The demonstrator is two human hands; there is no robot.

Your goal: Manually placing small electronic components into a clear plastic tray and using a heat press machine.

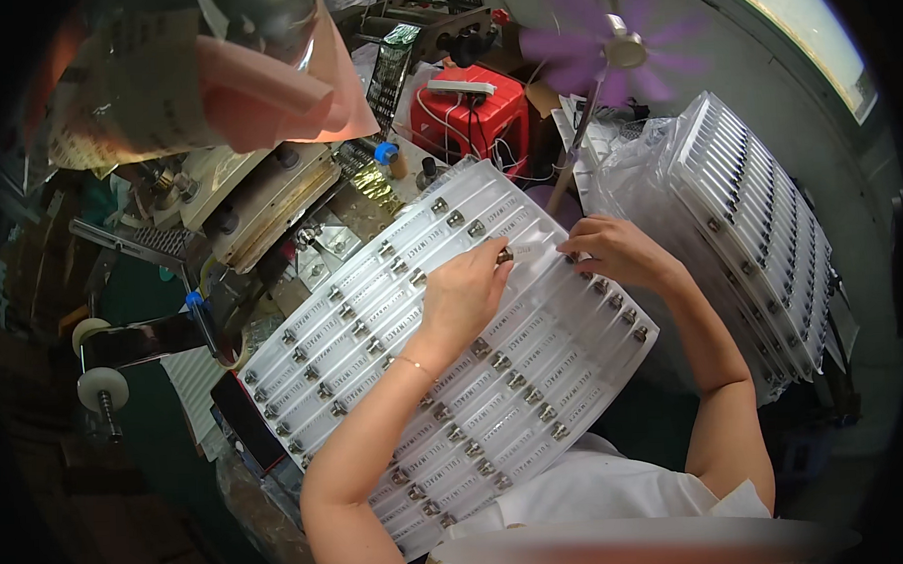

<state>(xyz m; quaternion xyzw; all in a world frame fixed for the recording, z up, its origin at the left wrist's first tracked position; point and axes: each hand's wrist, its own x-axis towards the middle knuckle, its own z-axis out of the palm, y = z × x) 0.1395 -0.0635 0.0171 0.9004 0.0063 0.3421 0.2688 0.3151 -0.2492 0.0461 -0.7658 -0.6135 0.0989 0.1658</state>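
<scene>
Head view looks down on a crowded bench (144, 293) where little open room is left. A large clear blister tray (444, 362) lies across the middle, its long axis running from near left to far right, its near edge overhanging the person's lap and its far right edge close to a second stack of trays (758, 231). That stack leans at the right, inside crumpled clear plastic wrap, well apart from the machine parts on the left. Far behind stand a red box (471, 117) and a small purple fan (617, 47); a metal press-like device (260, 199) crowds the tray's far left edge.

Rows of narrow pockets fill the tray, each pocket holding a slim white strip with a small metal cap at one end. Strips lie crosswise to the rows, pointing far right to near left, caps lined up in slanting columns.

Left hand (462, 297) rests on the tray's middle, fingers curled, thumb and forefinger pinching a small metal-capped piece (505, 253) at the far row. Right hand (620, 254) lies just beside it on the far right part of the tray, fingers bent down and pressed on the tray surface; whether it grips anything I cannot tell.
</scene>
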